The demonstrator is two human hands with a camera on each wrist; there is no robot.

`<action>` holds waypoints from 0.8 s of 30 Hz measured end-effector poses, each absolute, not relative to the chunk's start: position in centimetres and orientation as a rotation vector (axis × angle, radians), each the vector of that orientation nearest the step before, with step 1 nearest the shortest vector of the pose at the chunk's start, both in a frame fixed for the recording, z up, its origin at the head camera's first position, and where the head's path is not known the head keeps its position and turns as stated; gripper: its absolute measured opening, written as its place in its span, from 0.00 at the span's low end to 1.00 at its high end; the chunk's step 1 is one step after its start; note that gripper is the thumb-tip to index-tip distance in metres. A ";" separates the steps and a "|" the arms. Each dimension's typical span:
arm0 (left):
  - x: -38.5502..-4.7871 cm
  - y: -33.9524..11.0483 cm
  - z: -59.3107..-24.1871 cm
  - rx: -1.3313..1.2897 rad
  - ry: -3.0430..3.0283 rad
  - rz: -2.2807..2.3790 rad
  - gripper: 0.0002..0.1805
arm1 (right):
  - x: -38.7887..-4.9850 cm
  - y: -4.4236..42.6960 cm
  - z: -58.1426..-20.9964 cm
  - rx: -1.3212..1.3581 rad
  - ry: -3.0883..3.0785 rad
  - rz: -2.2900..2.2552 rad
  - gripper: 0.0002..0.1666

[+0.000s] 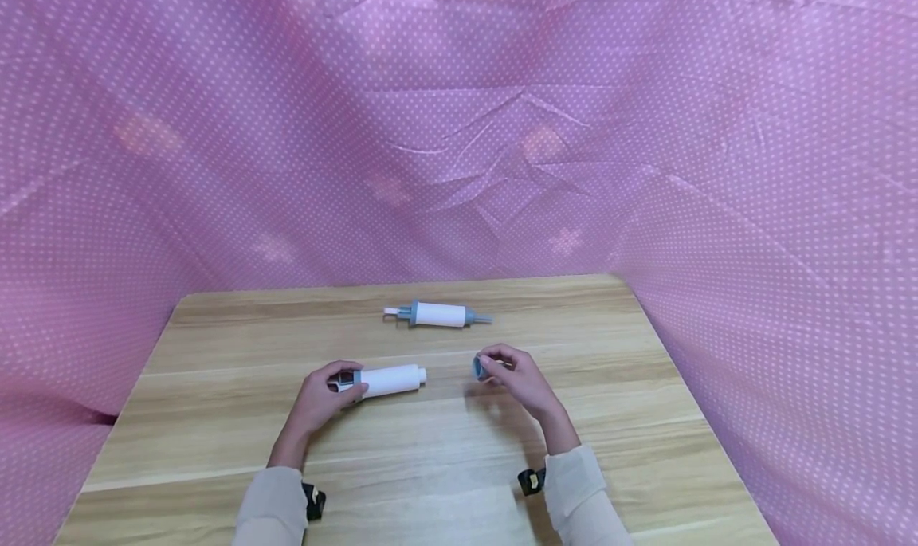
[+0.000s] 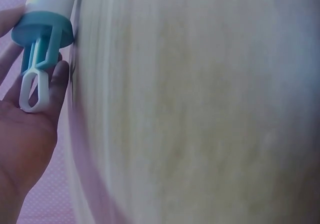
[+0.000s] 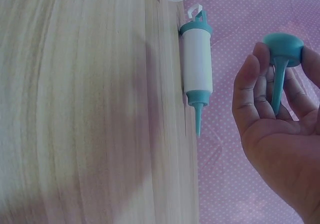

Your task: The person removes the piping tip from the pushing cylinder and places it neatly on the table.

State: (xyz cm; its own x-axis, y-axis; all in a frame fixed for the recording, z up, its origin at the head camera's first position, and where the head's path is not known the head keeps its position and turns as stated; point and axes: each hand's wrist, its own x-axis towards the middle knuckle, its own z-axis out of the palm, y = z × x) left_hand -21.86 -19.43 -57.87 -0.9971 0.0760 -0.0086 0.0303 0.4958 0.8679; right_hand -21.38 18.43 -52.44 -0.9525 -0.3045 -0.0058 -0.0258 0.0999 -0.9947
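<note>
My left hand grips a white cylinder by its teal collar; a white loop handle sticks out of the collar toward the palm. The cylinder's narrower white end points right, with no cap on it. To the right, apart from it, my right hand pinches a teal cap between thumb and fingers. The cap's thin nozzle runs down toward the palm, and its wide opening faces the cylinder in the head view.
A second white cylinder with teal ends, a loop handle and a thin nozzle lies farther back on the wooden table. Pink dotted cloth hangs behind the table and along both sides.
</note>
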 end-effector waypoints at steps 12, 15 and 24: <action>-21.8 -19.3 -56.9 0.131 2.691 1.634 0.25 | -21.5 18.0 -52.3 -0.341 2.151 -1.961 0.21; -21.7 -19.2 -56.4 0.137 2.727 1.628 0.24 | -21.4 18.0 -52.4 -0.335 2.142 -1.966 0.21; -21.5 -16.9 -53.8 0.552 3.123 1.473 0.21 | -21.2 17.5 -51.4 -0.284 2.149 -1.997 0.21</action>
State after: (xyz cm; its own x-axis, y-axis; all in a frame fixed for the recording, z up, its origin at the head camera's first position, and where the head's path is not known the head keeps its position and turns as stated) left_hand -21.53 -16.89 -53.84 -0.8892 0.1267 0.4396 0.4197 0.6080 0.6739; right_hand -21.17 17.47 -51.37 -0.9629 -0.2698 -0.0113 -0.0085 0.0723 -0.9973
